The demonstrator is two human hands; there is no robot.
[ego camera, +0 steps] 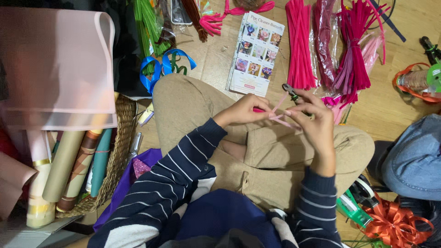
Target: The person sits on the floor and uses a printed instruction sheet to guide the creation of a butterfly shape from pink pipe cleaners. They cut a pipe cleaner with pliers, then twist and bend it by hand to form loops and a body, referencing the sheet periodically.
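Pink pipe cleaners (279,112) crossed, pinched between both hands, left (241,110) and right (312,124), one slanting up-right.

Pale pink pipe cleaners (281,115), thin, fuzzy, bent and crossed, pinched between both hands above lap

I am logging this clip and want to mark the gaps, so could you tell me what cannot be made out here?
All in the head view:
- Pink pipe cleaners: how they are twisted, hidden between the left hand and the right hand.
- Small pliers: handles covered by the right hand.
- Booklet photos: too small to read.
- Orange bow: cut off by the bottom edge.
- Wicker basket: inside hidden by paper rolls.
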